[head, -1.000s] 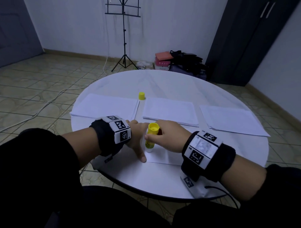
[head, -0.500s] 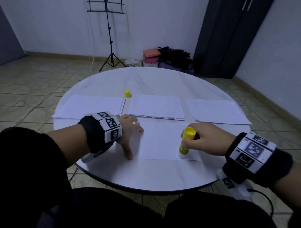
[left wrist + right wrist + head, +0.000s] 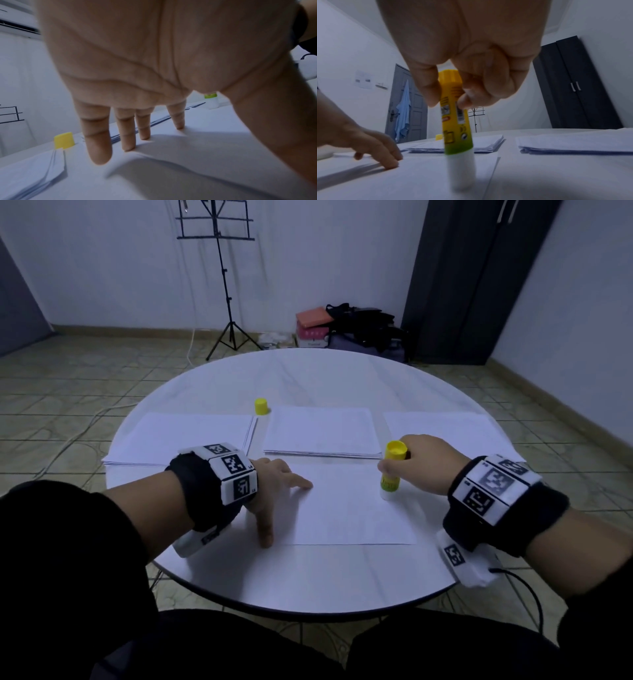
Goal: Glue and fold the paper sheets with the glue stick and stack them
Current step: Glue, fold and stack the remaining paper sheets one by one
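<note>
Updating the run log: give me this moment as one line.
step: gluing | right hand: grips glue stick, tip down on near sheet at right edge | left hand: fingers press sheet's left side | cap: off, on table

Left hand (image 3: 137, 60) presses straight fingers (image 3: 97, 142) on a paper sheet (image 3: 197, 155), yellow cap (image 3: 63, 140) beyond

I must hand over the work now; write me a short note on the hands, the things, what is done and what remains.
Left hand: open, fingers pressing the near sheet flat.
Right hand: grips the glue stick, tip down on that sheet's right part.
Yellow cap stands between the left stack and middle stack; a third stack lies right.
Done: sheet laid out, stick uncapped.
Left: finish gluing, fold, stack.
</note>
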Motion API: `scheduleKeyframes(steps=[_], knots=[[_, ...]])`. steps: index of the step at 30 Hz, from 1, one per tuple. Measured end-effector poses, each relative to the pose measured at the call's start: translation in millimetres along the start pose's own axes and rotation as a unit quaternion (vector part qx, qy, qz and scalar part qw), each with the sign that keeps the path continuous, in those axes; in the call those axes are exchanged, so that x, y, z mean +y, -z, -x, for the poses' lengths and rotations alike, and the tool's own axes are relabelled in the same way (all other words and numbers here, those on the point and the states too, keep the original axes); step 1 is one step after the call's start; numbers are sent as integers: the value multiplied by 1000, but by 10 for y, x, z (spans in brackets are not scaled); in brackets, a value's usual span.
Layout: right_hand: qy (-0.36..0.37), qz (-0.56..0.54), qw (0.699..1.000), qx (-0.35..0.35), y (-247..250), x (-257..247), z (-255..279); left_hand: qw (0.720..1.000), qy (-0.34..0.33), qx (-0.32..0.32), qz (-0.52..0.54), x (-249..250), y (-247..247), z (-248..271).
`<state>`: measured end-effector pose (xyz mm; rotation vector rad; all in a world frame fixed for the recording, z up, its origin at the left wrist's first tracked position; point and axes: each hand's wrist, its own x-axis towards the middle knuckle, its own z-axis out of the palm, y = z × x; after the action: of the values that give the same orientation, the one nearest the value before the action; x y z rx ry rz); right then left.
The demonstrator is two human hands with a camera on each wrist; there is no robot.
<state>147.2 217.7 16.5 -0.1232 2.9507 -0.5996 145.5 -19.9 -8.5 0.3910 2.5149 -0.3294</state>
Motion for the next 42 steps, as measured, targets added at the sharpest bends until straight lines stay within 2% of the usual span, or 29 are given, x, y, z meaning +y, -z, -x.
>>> scheduleKeyframes(steps=[6,7,9,13,15,17,18,21,23,26,29,33,35,37,38,41,42], knots=[[23,8,998,-64,76,106,354,1000,-2,1,-2,-6,0,3],[19,-15,997,-77,99,140,387,1000,-3,0,-5,-3,-1,1],[-10,-134,987,-83,156,233,408,1000,-3,-2,-7,-3,-4,-2],[-85,-372,923,-42,181,477,272,1000,-3,1,10,-31,-26,-2],[-118,-439,890,-34,104,544,163,1000,1,5,14,-34,-38,14],[-144,-461,875,-20,19,568,48,1000,2,13,8,-30,-41,28],[-154,-450,880,-7,-6,568,-3,1000,0,16,5,-24,-38,33],[-169,-333,926,50,-30,604,-158,1000,-5,20,1,-22,-28,34],[-187,-276,941,57,-40,575,-206,1000,-8,13,-2,-26,-22,26],[-201,-250,947,32,-118,598,-282,1000,-14,0,-4,-20,-11,33],[-209,-218,953,37,-156,588,-268,1000,-16,-1,4,-14,-21,56],[-270,-198,942,32,-125,486,-155,998,-22,15,51,-74,-87,64],[-289,-178,941,7,-131,456,-90,996,-24,21,80,-130,-108,93],[-273,-194,941,-43,-155,302,-6,994,-25,24,100,-223,-119,125],[-247,-162,953,-68,-181,194,22,993,-22,26,110,-290,-123,136],[-183,-164,963,-113,-283,-237,64,989,1,44,141,-601,-138,123],[-141,-138,971,-134,-290,-433,31,987,15,54,148,-730,-138,115]])
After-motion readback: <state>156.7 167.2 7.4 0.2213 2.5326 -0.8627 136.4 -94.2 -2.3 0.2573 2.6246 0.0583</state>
